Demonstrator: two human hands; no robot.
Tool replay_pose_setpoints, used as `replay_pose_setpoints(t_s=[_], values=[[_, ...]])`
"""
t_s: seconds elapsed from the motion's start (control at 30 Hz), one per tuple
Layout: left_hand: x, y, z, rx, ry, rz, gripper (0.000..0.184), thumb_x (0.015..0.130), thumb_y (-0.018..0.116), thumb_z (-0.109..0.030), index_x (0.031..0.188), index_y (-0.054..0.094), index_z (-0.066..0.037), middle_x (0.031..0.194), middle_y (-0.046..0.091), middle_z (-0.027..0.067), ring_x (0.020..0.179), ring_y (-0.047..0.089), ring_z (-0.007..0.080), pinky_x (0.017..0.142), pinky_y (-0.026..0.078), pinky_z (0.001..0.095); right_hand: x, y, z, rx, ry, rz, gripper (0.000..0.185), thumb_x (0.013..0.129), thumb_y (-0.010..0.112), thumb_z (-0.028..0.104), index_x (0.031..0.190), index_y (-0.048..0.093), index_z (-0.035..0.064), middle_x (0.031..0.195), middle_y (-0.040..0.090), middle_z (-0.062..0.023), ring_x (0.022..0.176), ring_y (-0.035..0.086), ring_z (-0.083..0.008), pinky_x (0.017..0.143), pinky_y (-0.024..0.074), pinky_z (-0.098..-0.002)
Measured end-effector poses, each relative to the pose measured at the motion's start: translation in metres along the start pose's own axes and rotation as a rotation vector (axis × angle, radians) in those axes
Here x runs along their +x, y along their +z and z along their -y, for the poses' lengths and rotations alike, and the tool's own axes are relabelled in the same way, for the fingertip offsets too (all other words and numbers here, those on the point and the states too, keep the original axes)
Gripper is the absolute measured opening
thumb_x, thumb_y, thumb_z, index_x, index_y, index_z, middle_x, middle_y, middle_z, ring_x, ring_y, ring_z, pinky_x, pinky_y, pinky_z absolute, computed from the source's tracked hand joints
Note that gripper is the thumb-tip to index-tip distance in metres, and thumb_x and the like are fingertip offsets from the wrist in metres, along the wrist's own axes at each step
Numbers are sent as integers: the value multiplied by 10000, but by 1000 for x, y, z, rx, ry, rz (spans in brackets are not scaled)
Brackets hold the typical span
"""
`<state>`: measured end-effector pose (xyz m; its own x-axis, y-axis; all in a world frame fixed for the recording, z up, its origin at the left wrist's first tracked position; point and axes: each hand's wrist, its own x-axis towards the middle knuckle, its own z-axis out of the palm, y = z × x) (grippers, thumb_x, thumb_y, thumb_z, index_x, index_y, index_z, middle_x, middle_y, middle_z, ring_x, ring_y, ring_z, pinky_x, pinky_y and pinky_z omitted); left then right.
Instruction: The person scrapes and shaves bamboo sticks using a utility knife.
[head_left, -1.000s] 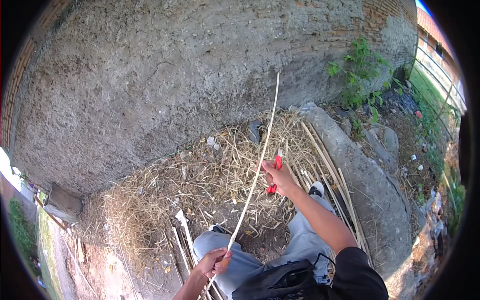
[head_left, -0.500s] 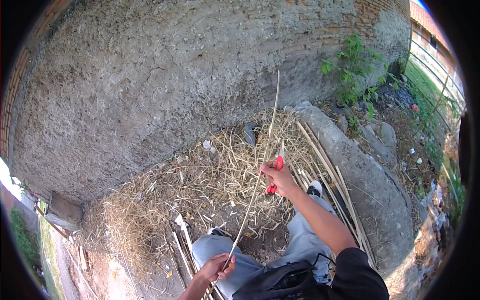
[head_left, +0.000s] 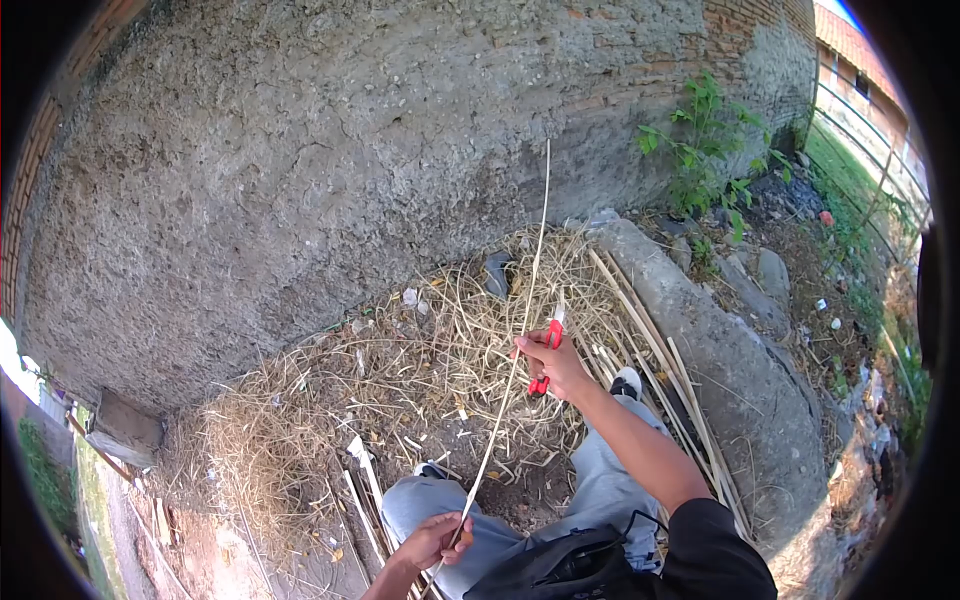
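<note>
A long, thin bamboo strip (head_left: 499, 425) runs upward from my lap, its far tip in front of the wall. Near its lower end, my left hand (head_left: 428, 543) is closed around it, thumb and fingers pinching. My right hand (head_left: 564, 368) grips a red utility knife (head_left: 555, 333) with its pale blade pointing up and away from me. The thumb and index finger of that hand also pinch the strip around its middle. The blade stands to the right of the strip, apart from it.
Straw-like shavings (head_left: 260, 440) cover the ground ahead. Bamboo strips (head_left: 690, 405) lie beside my right leg, and others (head_left: 365, 500) by my left. A rough wall (head_left: 300, 190) rises in front, a concrete ledge (head_left: 720, 350) runs at right, and a green plant (head_left: 705, 140) grows behind it.
The strip has turned and now looks narrower, its far tip a little further left. My right hand and the knife have shifted slightly left. My left hand keeps its hold.
</note>
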<state>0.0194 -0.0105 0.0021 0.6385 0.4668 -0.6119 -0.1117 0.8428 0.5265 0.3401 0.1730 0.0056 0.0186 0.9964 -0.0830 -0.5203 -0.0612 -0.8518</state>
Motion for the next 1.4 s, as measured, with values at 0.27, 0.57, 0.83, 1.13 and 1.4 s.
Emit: replay_pose_setpoints(t_s=[0.27, 0.57, 0.83, 1.13, 1.4], values=[[-12, -56, 33, -76, 36, 90, 258, 1022, 405, -235, 1031, 553, -24, 743, 590, 122, 503, 482, 180, 486, 403, 296, 0, -8, -1, 9, -1, 143, 281, 921, 632, 212, 1073, 644, -24, 919, 705, -147, 402, 371, -44, 404, 305, -217], [-120, -68, 53, 358, 142, -613, 289, 932, 456, -220, 737, 578, -45, 507, 434, -3, 376, 348, 67, 347, 232, 232, 11, -31, 36, 474, -115, -19, 572, 960, 504, 473, 1323, 496, 31, 1161, 628, -94, 475, 289, -43, 485, 296, -232], [-178, -77, 57, 491, 39, -529, 320, 897, 500, -267, 803, 639, 5, 548, 551, 57, 416, 430, 104, 396, 314, 245, 3, -27, 18, 518, -109, 234, 222, 948, 590, 242, 1023, 568, 35, 848, 563, -72, 441, 314, -57, 481, 282, -241], [-167, -43, 23, 1450, 205, -798, 298, 954, 544, -241, 1124, 644, -17, 1071, 677, 161, 983, 643, 263, 846, 497, 385, 0, -13, -6, 560, -4, 303, 199, 953, 583, 248, 1024, 552, 64, 864, 577, -71, 468, 329, -52, 509, 304, -237], [-12, 58, -79, 1101, 786, -565, 367, 994, 477, -275, 1219, 555, 4, 1092, 666, 149, 990, 646, 292, 888, 488, 370, 12, -16, -17, 611, -25, 362, 184, 947, 590, 247, 1041, 567, 90, 882, 622, -27, 468, 327, -44, 520, 306, -231]])
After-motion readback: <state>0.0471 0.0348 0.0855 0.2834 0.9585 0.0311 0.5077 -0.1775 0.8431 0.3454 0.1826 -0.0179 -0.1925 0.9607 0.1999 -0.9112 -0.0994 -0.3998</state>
